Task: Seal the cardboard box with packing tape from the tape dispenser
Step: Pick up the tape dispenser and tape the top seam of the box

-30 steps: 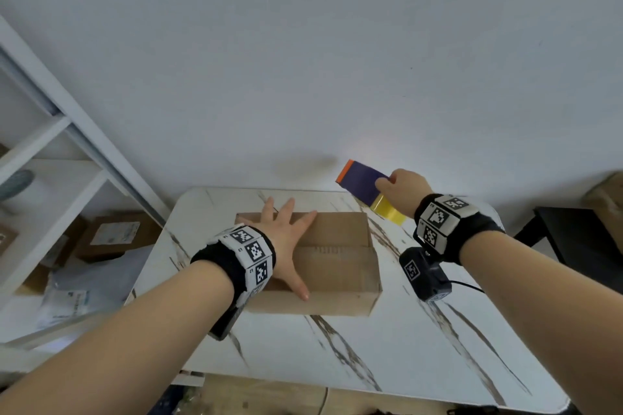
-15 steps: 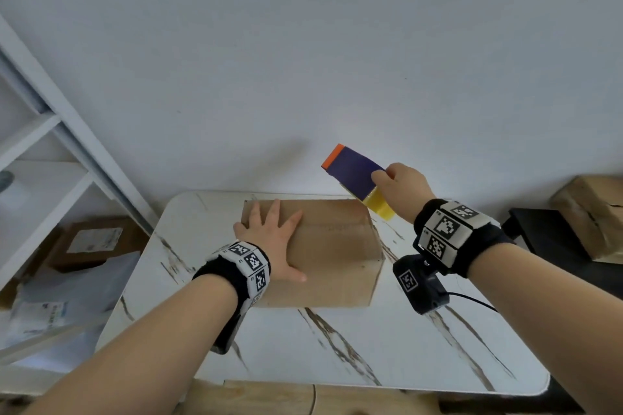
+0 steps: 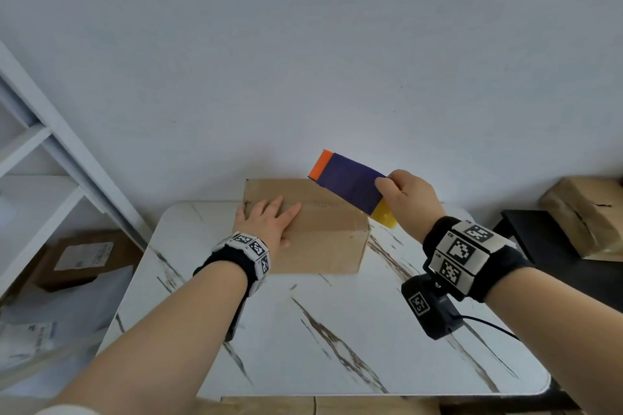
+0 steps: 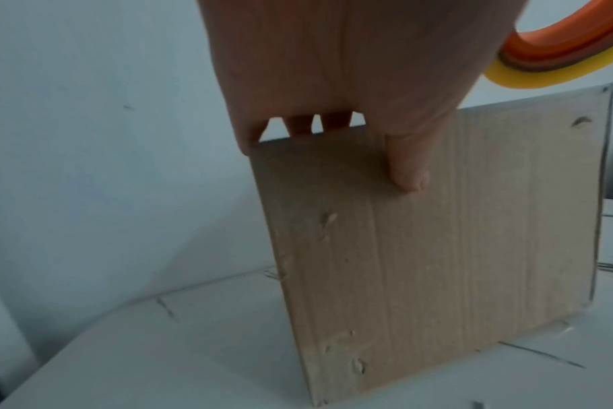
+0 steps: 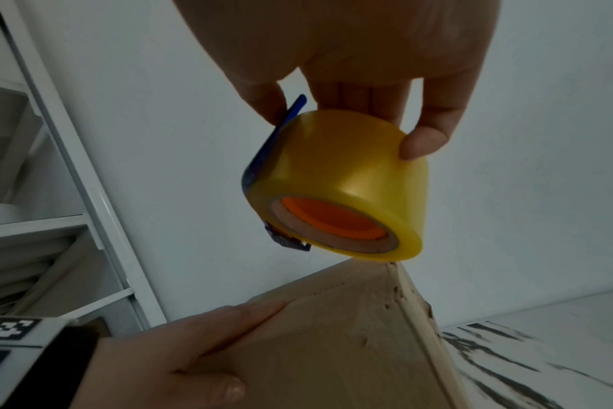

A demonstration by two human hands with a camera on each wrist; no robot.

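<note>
A closed cardboard box [image 3: 323, 232] sits at the far side of the white marble table [image 3: 337, 340], against the wall. My left hand [image 3: 266, 222] lies flat on the left part of its top, fingers straight, thumb [image 4: 408, 171] down the near face. My right hand [image 3: 408, 199] holds the tape dispenser [image 3: 350, 184], purple with an orange end, in the air above the box's right end. The yellow tape roll [image 5: 343, 188] with its orange core hangs just over the box's corner [image 5: 392, 279], fingers curled round it.
A white shelf unit [image 3: 40, 158] stands at the left with parcels [image 3: 81, 258] below it. A black stand [image 3: 553, 246] and a brown package [image 3: 586, 212] are at the right. The plain wall runs close behind the box. The near half of the table is bare marble.
The view has tilted so the box and hands sit lower and closer. My right hand has carried the dispenser nearer to the box's right end. My left hand stays flat on the box.
</note>
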